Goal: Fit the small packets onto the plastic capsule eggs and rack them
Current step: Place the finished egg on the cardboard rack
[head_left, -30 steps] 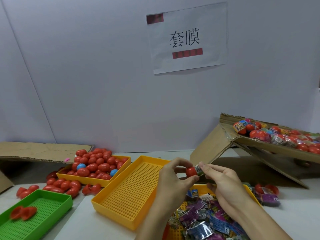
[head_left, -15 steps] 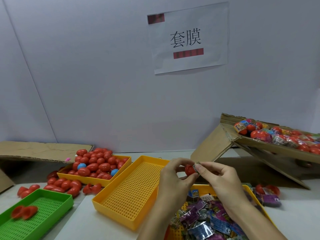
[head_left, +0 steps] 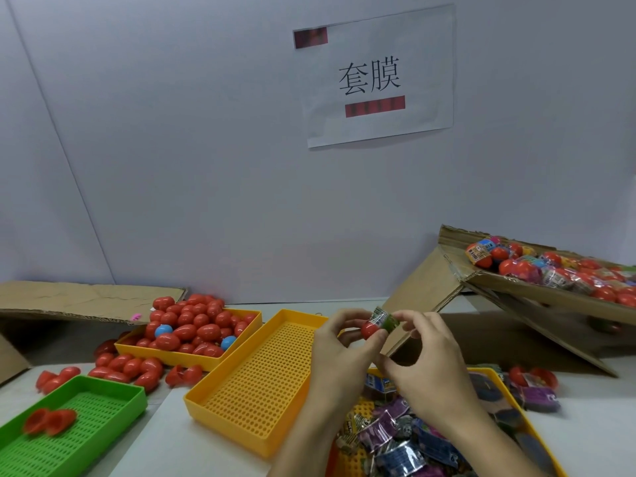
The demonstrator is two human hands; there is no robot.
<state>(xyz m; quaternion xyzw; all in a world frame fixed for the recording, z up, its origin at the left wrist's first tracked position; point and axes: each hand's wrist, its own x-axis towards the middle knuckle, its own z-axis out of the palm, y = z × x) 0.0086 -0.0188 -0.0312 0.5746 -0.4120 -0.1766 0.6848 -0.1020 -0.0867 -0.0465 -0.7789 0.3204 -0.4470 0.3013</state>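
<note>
Red capsule egg (head_left: pixel 370 329) being pinched in left hand (head_left: pixel 339 352) above the desk, long axis running left-right; right hand (head_left: pixel 425 356), fingers gripping green packet (head_left: pixel 385 320), sleeving it leftward over the egg's right end.

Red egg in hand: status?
Left hand pinches red egg; right hand pulls packet over it. Partly on. Nothing obstructing.

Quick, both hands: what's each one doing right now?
Left hand: pinches the red egg.
Right hand: pinches the packet on that egg.
</note>
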